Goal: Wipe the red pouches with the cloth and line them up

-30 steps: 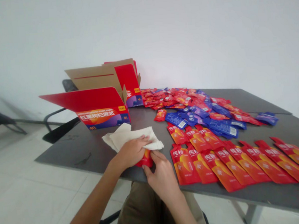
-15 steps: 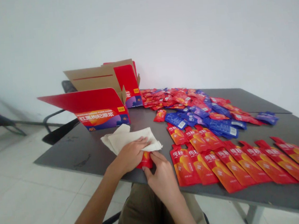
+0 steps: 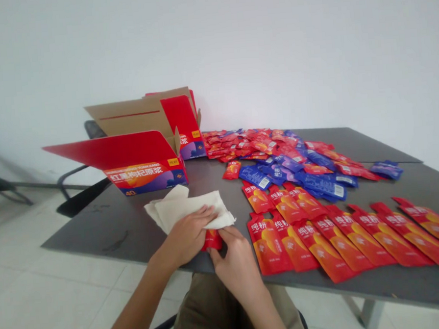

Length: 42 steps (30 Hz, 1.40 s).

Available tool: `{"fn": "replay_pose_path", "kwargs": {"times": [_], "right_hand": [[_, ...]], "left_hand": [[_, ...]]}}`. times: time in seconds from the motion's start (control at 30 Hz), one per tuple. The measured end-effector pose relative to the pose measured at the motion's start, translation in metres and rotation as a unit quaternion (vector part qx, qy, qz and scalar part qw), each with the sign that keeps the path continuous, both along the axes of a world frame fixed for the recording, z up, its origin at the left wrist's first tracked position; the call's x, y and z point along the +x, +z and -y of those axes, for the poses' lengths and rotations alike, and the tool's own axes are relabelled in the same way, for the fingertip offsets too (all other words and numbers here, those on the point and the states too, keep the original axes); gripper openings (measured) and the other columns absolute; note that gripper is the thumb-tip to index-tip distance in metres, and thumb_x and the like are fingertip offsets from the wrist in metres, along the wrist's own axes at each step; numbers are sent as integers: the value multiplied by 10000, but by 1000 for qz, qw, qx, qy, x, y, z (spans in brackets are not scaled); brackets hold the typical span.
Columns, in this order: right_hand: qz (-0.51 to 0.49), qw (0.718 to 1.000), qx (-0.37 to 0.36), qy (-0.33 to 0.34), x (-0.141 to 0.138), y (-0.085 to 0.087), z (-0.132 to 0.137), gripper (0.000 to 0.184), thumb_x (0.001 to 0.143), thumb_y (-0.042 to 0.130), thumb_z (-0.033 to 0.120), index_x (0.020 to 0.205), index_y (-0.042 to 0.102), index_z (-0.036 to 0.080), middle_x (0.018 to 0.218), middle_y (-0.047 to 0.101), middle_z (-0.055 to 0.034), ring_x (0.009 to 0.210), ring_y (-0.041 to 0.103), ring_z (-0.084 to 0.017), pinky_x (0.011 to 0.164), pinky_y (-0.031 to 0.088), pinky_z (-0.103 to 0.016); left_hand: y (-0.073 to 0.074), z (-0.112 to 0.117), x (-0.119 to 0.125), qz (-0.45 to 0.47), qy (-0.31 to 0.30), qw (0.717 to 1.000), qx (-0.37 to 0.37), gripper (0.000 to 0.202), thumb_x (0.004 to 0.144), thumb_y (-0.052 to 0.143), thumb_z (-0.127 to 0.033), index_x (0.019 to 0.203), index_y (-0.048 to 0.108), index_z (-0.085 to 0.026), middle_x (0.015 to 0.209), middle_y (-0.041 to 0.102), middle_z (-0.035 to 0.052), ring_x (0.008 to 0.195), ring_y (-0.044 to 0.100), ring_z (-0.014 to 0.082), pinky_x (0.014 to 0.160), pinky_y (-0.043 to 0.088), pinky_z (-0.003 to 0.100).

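Observation:
My left hand point(image 3: 190, 235) presses a folded cream cloth point(image 3: 181, 208) down at the table's near edge, its fingers together on top of the fabric. Under the cloth lies a red pouch point(image 3: 211, 240), mostly hidden by the fabric and my hands. My right hand point(image 3: 236, 259) grips the right edge of that pouch between thumb and fingers. Just to the right, several red and orange pouches point(image 3: 271, 249) lie face up in an overlapping row. A second short row of red pouches point(image 3: 286, 204) sits behind them.
Two open red cardboard boxes stand at the back left, the nearer box point(image 3: 147, 176) before the farther box point(image 3: 190, 136). A pile of red pouches point(image 3: 241, 144) and blue pouches point(image 3: 321, 182) spreads over the back of the grey table point(image 3: 91, 237). A black chair point(image 3: 86, 196) is beyond the left edge.
The view has shifted slightly, so the boxes and table appear a little farther left. My hands keep nearly the same place on the cloth and pouch.

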State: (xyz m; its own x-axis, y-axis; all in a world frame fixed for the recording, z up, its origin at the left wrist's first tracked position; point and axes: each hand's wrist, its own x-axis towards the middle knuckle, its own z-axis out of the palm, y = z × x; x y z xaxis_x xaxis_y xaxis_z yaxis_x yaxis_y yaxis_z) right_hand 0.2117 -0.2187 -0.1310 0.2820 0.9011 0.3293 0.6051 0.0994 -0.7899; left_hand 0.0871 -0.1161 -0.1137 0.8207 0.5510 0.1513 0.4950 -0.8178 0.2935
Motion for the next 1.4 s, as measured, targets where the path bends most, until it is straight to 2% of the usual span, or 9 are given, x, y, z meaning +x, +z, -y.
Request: {"fn": "replay_pose_path", "kwargs": {"times": [0.17, 0.33, 0.4, 0.5, 0.6, 0.83, 1.07, 1.3, 1.4], "right_hand": [[-13, 1000, 14, 19, 0, -1, 1, 387, 722, 568, 6, 1059, 661, 172, 1101, 660, -94, 1110, 580, -242, 985, 450, -350], [5, 1000, 2, 10, 1, 1, 1, 303, 736, 546, 10, 970, 659, 166, 1022, 657, -93, 1017, 603, -235, 911, 480, -345], [2, 1000, 2, 12, 1, 1, 1, 287, 732, 547, 8, 946, 657, 164, 998, 658, -89, 997, 606, -229, 897, 483, -333], [-16, 1000, 10, 12, -1, 0, 1, 335, 731, 553, 7, 1005, 659, 168, 1044, 664, -88, 1042, 597, -230, 942, 465, -338], [-22, 999, 16, 20, -1, -2, 1, 393, 725, 559, 4, 1068, 653, 172, 1102, 657, -89, 1090, 585, -233, 976, 448, -342], [3, 1000, 9, 6, 1, -2, 1, 317, 723, 562, 18, 996, 645, 157, 1039, 661, -94, 1020, 603, -226, 910, 476, -322], [-6, 1000, 23, 17, 0, -3, 0, 403, 709, 551, 0, 1053, 660, 178, 1094, 664, -85, 1084, 593, -219, 972, 457, -331], [9, 1000, 7, 9, 1, 0, 0, 276, 728, 542, 11, 923, 662, 166, 992, 668, -87, 984, 614, -218, 892, 487, -325], [-7, 1000, 14, 9, 1, 0, 0, 334, 724, 547, 2, 985, 666, 173, 1020, 672, -87, 1023, 608, -230, 912, 481, -336]], "left_hand": [[-7, 24, -24, 11, -2, 1000, 14, 614, 837, 348, -57, 1428, 416, -211, 1486, 407, 12, 1384, 356, 134, 1157, 301, 365], [-1, -1, 7, -7, 36, 999, 19, 581, 802, 384, -57, 1353, 525, -181, 1430, 489, 42, 1361, 402, 181, 1140, 325, 370], [0, -3, 9, -5, 26, 1000, 16, 576, 807, 382, -56, 1353, 524, -167, 1433, 484, 53, 1364, 397, 186, 1143, 322, 373], [-6, 15, -10, 7, 0, 1000, 15, 598, 824, 351, -46, 1396, 467, -178, 1463, 447, 36, 1376, 375, 155, 1155, 307, 367], [-11, 31, -26, 13, 13, 999, 29, 621, 827, 355, -50, 1428, 416, -195, 1479, 426, 25, 1380, 366, 149, 1151, 317, 375], [-1, -7, 12, -12, 34, 999, 23, 582, 794, 373, -55, 1346, 532, -149, 1421, 498, 64, 1355, 412, 195, 1134, 339, 378], [-9, 31, -26, 18, 19, 999, 29, 629, 803, 354, -44, 1405, 454, -200, 1463, 449, 22, 1363, 397, 157, 1143, 333, 384], [-1, -2, 10, -6, 23, 999, 23, 586, 794, 368, -47, 1347, 528, -149, 1425, 493, 67, 1357, 408, 191, 1137, 338, 388], [-6, 13, -2, 14, 9, 999, 40, 617, 789, 359, -31, 1378, 489, -157, 1445, 471, 58, 1366, 392, 173, 1142, 335, 383]]}}
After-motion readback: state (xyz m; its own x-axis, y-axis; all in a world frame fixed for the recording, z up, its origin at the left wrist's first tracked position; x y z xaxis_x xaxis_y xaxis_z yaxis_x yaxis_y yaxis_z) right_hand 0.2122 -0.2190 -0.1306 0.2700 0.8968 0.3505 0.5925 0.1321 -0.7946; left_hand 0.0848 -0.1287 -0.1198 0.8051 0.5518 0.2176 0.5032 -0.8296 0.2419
